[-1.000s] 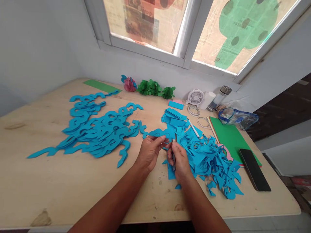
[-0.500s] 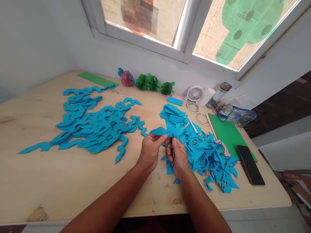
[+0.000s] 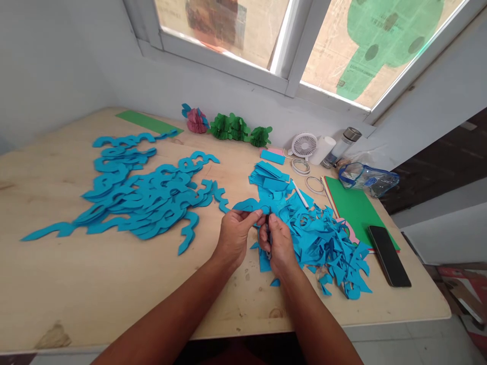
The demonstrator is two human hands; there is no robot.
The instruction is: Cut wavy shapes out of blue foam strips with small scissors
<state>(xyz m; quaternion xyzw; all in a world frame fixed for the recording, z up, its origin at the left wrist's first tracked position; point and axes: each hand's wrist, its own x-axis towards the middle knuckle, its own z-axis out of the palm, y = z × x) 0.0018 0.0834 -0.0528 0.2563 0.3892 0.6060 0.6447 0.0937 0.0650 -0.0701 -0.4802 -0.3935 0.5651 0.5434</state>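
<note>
Between thumb and fingers, my left hand point(image 3: 236, 234) pinches a piece of blue paper point(image 3: 246, 205) with a curved cut edge. My right hand point(image 3: 280, 240) is closed around dark-handled scissors point(image 3: 268, 233), mostly hidden by the fingers; their blades point away from me at the paper. Just beyond and to the right of my hands spreads a heap of blue paper scraps point(image 3: 323, 233). On the left lies a pile of wavy blue paper cutouts point(image 3: 152, 192), several layers deep.
Stacked blue paper strips point(image 3: 270, 175) and a white marker point(image 3: 300, 194) lie behind the scraps. At right are green sheets point(image 3: 352, 210) and a phone point(image 3: 388, 256). Along the wall stand green paper decorations point(image 3: 230, 126), a small fan point(image 3: 305, 145) and a bottle point(image 3: 341, 147).
The view has shifted slightly, so the table's contents appear a little to the left. Both hands keep their grips near the same spot, with the scissors still at the paper.
</note>
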